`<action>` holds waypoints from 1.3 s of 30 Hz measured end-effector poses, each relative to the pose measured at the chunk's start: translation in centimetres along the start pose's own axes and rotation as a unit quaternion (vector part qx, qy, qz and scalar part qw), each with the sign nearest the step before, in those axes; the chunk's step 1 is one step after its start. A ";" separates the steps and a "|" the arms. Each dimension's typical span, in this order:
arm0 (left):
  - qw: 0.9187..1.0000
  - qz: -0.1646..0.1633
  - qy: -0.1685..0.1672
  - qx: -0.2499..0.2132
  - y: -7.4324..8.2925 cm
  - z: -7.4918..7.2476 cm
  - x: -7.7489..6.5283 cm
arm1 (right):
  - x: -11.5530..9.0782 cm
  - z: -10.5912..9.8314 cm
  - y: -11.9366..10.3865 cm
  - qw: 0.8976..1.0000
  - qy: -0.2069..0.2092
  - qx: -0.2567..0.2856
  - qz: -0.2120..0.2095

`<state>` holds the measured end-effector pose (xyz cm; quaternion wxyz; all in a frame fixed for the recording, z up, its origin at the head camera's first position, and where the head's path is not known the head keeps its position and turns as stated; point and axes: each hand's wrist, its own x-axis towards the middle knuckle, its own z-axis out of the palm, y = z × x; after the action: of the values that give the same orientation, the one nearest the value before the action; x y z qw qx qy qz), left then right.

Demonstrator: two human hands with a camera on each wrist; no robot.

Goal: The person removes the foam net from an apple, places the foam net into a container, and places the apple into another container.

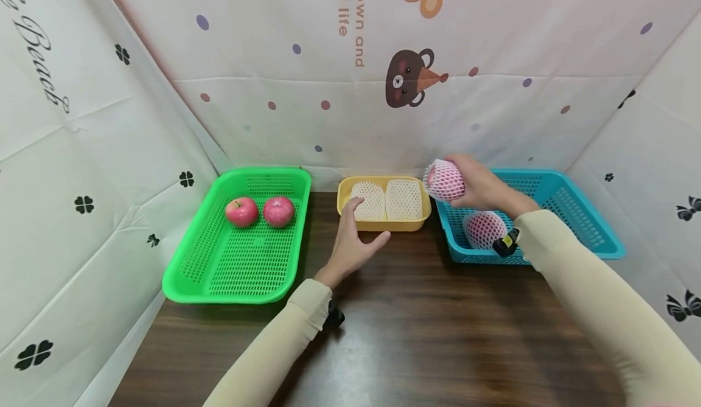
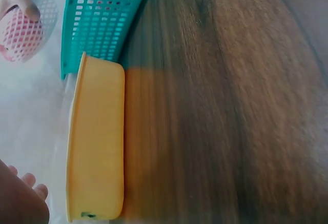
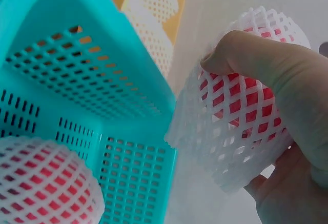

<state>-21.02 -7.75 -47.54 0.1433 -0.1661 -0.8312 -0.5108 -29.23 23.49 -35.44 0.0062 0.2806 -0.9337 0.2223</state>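
My right hand grips an apple in a white foam net above the left end of the blue basket. In the right wrist view, the thumb presses the net of this netted apple. A second netted apple lies inside the blue basket. My left hand is held in front of the yellow tray, thumb and fingers spread, with nothing in it. Two flat foam nets lie side by side in that tray. Only part of the left hand shows in its wrist view.
On the left stands a green basket holding two bare apples, side by side near its back. All containers rest on a dark wooden table. Printed white cloth hangs behind and on both sides.
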 end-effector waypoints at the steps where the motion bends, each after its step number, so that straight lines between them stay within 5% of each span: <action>1: 1.000 0.001 0.003 -0.003 -0.1 -0.1 -0.1 | 0.0 0.1 -0.3 1.000 -0.001 0.001 -0.003; 17: 0.998 0.032 0.036 -0.045 -1.2 -1.3 -1.8 | 0.6 2.3 -4.0 1.000 -0.021 0.006 -0.002; 31: 0.994 -0.004 0.013 -0.112 -2.1 -2.2 -3.8 | 1.2 5.4 -7.9 0.999 -0.023 -0.017 -0.045; 39: 0.993 -0.017 0.011 -0.112 -0.5 -2.8 -4.3 | 1.2 7.4 -9.4 0.997 -0.039 -0.018 -0.067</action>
<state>-17.12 -11.03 -48.45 0.1245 -0.1609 -0.7698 -0.6050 -24.49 12.75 -38.02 -0.0106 0.3509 -0.9162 0.1933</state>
